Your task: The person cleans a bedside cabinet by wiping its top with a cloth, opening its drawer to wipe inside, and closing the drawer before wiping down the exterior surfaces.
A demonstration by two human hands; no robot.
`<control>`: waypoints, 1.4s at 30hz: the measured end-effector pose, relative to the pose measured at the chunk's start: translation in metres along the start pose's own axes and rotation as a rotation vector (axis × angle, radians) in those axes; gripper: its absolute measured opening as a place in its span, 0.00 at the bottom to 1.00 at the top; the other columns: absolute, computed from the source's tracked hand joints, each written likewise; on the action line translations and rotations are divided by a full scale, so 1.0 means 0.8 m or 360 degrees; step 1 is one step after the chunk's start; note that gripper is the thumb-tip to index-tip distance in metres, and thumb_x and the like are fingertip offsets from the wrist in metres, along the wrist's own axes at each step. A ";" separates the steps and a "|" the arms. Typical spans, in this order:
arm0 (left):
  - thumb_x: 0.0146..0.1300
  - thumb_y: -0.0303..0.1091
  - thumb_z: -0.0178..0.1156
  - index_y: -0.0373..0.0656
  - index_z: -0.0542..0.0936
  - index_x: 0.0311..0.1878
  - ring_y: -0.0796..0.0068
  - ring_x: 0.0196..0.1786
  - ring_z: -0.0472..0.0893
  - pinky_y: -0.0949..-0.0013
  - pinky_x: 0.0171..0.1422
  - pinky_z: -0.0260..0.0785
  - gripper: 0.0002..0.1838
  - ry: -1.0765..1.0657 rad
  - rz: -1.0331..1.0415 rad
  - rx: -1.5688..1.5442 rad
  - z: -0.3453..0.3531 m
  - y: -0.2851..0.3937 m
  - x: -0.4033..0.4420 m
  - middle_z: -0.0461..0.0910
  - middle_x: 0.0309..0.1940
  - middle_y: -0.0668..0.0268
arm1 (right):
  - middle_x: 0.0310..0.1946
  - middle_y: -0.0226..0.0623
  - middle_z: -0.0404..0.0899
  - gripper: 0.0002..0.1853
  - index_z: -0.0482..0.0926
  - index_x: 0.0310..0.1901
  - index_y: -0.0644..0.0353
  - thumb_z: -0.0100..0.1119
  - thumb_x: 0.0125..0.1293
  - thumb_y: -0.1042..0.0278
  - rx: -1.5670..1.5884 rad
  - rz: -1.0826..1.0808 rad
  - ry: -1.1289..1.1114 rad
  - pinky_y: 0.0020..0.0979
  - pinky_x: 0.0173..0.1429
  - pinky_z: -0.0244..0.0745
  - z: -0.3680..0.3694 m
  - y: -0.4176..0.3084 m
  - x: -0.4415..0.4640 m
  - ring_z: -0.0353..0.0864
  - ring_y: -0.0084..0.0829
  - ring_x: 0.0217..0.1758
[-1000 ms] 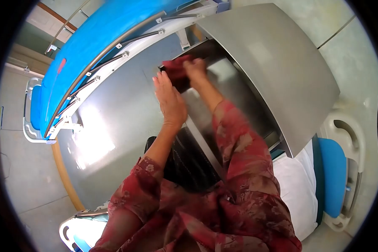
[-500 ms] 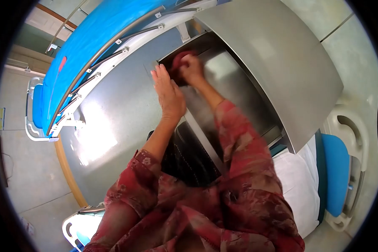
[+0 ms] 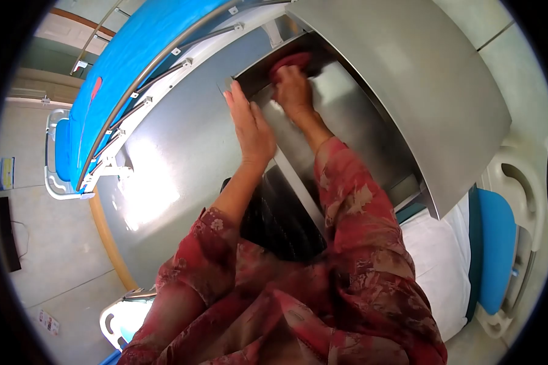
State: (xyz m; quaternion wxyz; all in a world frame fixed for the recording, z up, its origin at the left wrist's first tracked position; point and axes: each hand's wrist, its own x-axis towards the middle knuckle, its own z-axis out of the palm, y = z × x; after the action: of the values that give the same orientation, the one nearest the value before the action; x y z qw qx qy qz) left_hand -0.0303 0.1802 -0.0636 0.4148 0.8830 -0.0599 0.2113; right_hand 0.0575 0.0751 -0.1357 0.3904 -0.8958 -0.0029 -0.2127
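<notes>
A red cloth (image 3: 292,63) is bunched under my right hand (image 3: 295,92), inside an open metal drawer (image 3: 353,115) near its far end. The fingers of that hand are curled on the cloth. My left hand (image 3: 254,131) lies along the near left edge of the drawer, its fingers stretched out and holding nothing. A grey metal top (image 3: 408,91) overhangs the drawer's right side.
A bed with a blue mattress (image 3: 140,42) and metal side rail (image 3: 141,79) stands at the upper left. White bedding (image 3: 438,261) and a blue-and-cream bed end panel (image 3: 496,243) are at the right. Grey floor (image 3: 195,134) shows left of my hands.
My right hand and the red cloth have moved farther up and slightly right within the drawer. My left hand stays at the drawer's edge. The view has shifted slightly.
</notes>
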 end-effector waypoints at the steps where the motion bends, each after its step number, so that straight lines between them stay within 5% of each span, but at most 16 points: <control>1: 0.73 0.24 0.40 0.32 0.52 0.76 0.41 0.80 0.45 0.52 0.81 0.40 0.29 -0.0007 0.0004 -0.0001 0.000 0.000 -0.002 0.52 0.76 0.44 | 0.49 0.42 0.75 0.16 0.76 0.47 0.49 0.62 0.56 0.73 -0.0161 -0.0218 -0.0271 0.50 0.54 0.74 0.001 -0.002 -0.011 0.77 0.53 0.52; 4: 0.75 0.27 0.41 0.34 0.51 0.76 0.43 0.80 0.45 0.53 0.81 0.40 0.29 0.0098 -0.0016 -0.0062 0.000 -0.004 -0.004 0.52 0.76 0.45 | 0.51 0.43 0.78 0.19 0.78 0.50 0.50 0.62 0.55 0.73 0.0083 -0.0753 -0.0164 0.48 0.58 0.75 0.027 0.015 -0.039 0.77 0.54 0.53; 6: 0.75 0.27 0.40 0.33 0.51 0.76 0.43 0.80 0.45 0.53 0.81 0.40 0.29 0.0121 -0.0013 -0.0032 0.001 -0.004 -0.008 0.52 0.76 0.45 | 0.47 0.43 0.82 0.19 0.81 0.50 0.54 0.60 0.54 0.76 0.0240 -0.0390 -0.0953 0.45 0.60 0.74 -0.016 -0.013 -0.034 0.79 0.53 0.53; 7: 0.75 0.28 0.40 0.33 0.51 0.76 0.43 0.80 0.45 0.53 0.81 0.40 0.29 0.0150 -0.0030 -0.0013 0.000 -0.008 -0.007 0.52 0.76 0.45 | 0.42 0.45 0.84 0.14 0.82 0.46 0.58 0.51 0.61 0.77 0.0309 -0.0462 -0.1040 0.42 0.51 0.77 -0.033 -0.004 -0.024 0.81 0.49 0.45; 8: 0.76 0.28 0.40 0.33 0.51 0.76 0.43 0.80 0.45 0.54 0.82 0.39 0.29 0.0134 0.0021 -0.0009 -0.001 -0.010 -0.007 0.51 0.77 0.45 | 0.39 0.47 0.84 0.16 0.82 0.46 0.59 0.46 0.62 0.79 0.0793 0.0039 -0.1097 0.41 0.49 0.78 -0.057 0.007 -0.022 0.85 0.45 0.44; 9: 0.76 0.28 0.40 0.33 0.51 0.76 0.43 0.80 0.45 0.54 0.82 0.39 0.29 0.0119 0.0015 -0.0010 -0.002 -0.010 -0.007 0.51 0.77 0.45 | 0.38 0.48 0.85 0.16 0.81 0.46 0.60 0.44 0.63 0.80 0.0820 0.0372 -0.0867 0.40 0.48 0.79 -0.113 -0.019 -0.013 0.86 0.41 0.45; 12: 0.76 0.28 0.40 0.32 0.51 0.76 0.44 0.80 0.45 0.55 0.82 0.39 0.28 0.0097 0.0002 -0.0241 0.000 -0.012 -0.008 0.51 0.77 0.44 | 0.36 0.48 0.85 0.16 0.78 0.53 0.57 0.46 0.66 0.77 0.0120 0.0025 0.0325 0.40 0.47 0.79 -0.082 0.081 0.002 0.85 0.45 0.40; 13: 0.76 0.28 0.40 0.32 0.51 0.76 0.44 0.80 0.45 0.55 0.82 0.39 0.28 0.0076 0.0000 -0.0237 -0.001 -0.011 -0.009 0.51 0.77 0.44 | 0.41 0.44 0.84 0.17 0.78 0.54 0.54 0.50 0.65 0.77 0.0173 0.0395 0.0015 0.41 0.50 0.77 -0.092 0.076 -0.004 0.83 0.43 0.44; 15: 0.76 0.28 0.39 0.31 0.51 0.76 0.44 0.80 0.46 0.56 0.82 0.39 0.28 0.0075 -0.0090 -0.0298 0.001 -0.007 -0.005 0.53 0.76 0.43 | 0.47 0.40 0.82 0.17 0.80 0.52 0.51 0.52 0.63 0.77 -0.0387 -0.0222 0.0199 0.43 0.55 0.74 -0.068 0.092 -0.021 0.78 0.42 0.50; 24: 0.77 0.30 0.37 0.31 0.53 0.75 0.43 0.80 0.48 0.55 0.81 0.41 0.27 0.0046 0.0052 -0.0124 0.000 -0.014 -0.006 0.54 0.75 0.44 | 0.54 0.39 0.76 0.19 0.79 0.52 0.48 0.58 0.58 0.75 0.0434 -0.0473 -0.0733 0.40 0.61 0.72 -0.006 0.028 -0.088 0.75 0.43 0.60; 29: 0.77 0.30 0.38 0.32 0.54 0.75 0.43 0.79 0.48 0.55 0.81 0.42 0.26 0.0030 0.0053 -0.0099 -0.002 -0.013 -0.008 0.55 0.75 0.44 | 0.47 0.43 0.80 0.19 0.80 0.49 0.55 0.60 0.54 0.79 0.0376 -0.0281 -0.1174 0.39 0.56 0.75 -0.103 0.002 -0.120 0.79 0.46 0.54; 31: 0.77 0.29 0.37 0.32 0.54 0.75 0.42 0.79 0.48 0.54 0.81 0.42 0.26 0.0026 0.0047 -0.0151 -0.003 -0.014 -0.013 0.55 0.75 0.43 | 0.42 0.45 0.82 0.18 0.81 0.46 0.57 0.57 0.52 0.82 0.0205 -0.0061 -0.1788 0.39 0.53 0.77 -0.163 -0.017 -0.124 0.81 0.47 0.48; 34: 0.77 0.29 0.37 0.34 0.52 0.75 0.39 0.79 0.47 0.52 0.80 0.42 0.26 0.0007 0.0039 -0.0164 0.002 -0.019 -0.010 0.55 0.74 0.40 | 0.41 0.46 0.82 0.18 0.81 0.43 0.57 0.54 0.51 0.84 0.0475 -0.0094 -0.1762 0.39 0.52 0.77 -0.179 0.027 -0.130 0.81 0.48 0.48; 36: 0.77 0.29 0.37 0.34 0.52 0.75 0.38 0.79 0.47 0.52 0.80 0.42 0.26 -0.0002 0.0054 -0.0169 0.006 -0.027 -0.008 0.55 0.74 0.40 | 0.41 0.44 0.80 0.23 0.79 0.49 0.57 0.45 0.53 0.86 0.0284 -0.0265 -0.0243 0.37 0.56 0.75 -0.172 0.058 -0.121 0.79 0.48 0.49; 39: 0.77 0.30 0.37 0.33 0.52 0.75 0.37 0.79 0.47 0.52 0.80 0.43 0.26 -0.0009 0.0119 -0.0123 0.004 -0.027 -0.010 0.56 0.73 0.39 | 0.59 0.47 0.75 0.26 0.72 0.59 0.57 0.46 0.59 0.85 0.0008 0.0389 -0.0326 0.40 0.64 0.70 -0.200 0.091 -0.090 0.74 0.49 0.62; 42: 0.77 0.30 0.38 0.34 0.52 0.75 0.38 0.79 0.47 0.52 0.80 0.43 0.26 -0.0037 0.0095 -0.0171 0.009 -0.025 -0.004 0.56 0.73 0.39 | 0.54 0.45 0.76 0.23 0.73 0.55 0.58 0.51 0.56 0.86 -0.0162 0.0540 -0.0294 0.40 0.63 0.71 -0.189 0.111 -0.086 0.74 0.49 0.59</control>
State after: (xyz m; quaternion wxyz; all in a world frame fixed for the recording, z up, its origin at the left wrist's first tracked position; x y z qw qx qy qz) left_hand -0.0258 0.1874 -0.0830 0.4543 0.8597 -0.1023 0.2097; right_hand -0.0468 -0.0820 -0.1326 0.3729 -0.9177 0.1231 -0.0605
